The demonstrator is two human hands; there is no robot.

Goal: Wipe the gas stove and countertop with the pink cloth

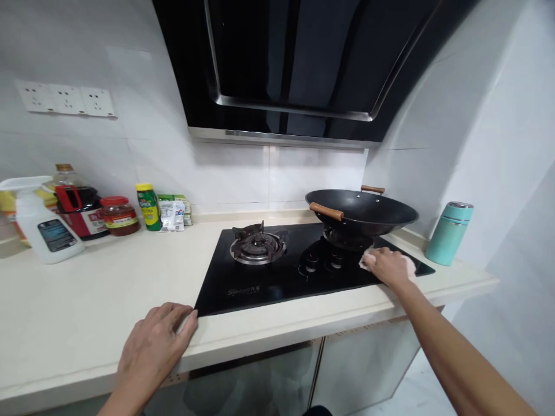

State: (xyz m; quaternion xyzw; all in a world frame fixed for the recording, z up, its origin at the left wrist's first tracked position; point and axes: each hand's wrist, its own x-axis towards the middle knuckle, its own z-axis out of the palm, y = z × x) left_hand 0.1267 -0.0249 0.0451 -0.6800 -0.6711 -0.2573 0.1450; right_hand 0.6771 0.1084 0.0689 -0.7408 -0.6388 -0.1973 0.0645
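Note:
My right hand (389, 267) presses a pale pink cloth (367, 259) onto the right part of the black glass gas stove (277, 284), just in front of the wok. The fingers are closed over the cloth, and part of it shows beyond the hand. At the stove's front left corner, my left hand (156, 335) rests on the countertop (91, 300) with its thumb apart from the fingers and nothing in it. A black wok (368, 209) with two wooden handles sits on the right burner. The left burner (258, 247) is bare, and two knobs (311, 262) lie between the burners.
A teal flask (450, 233) stands right of the stove near the wall. On the left are a white spray bottle (45, 225), a red-lidded jar (119, 216), a green bottle with yellow cap (148, 207) and small packets (173, 214). A black range hood (286, 69) overhangs the stove.

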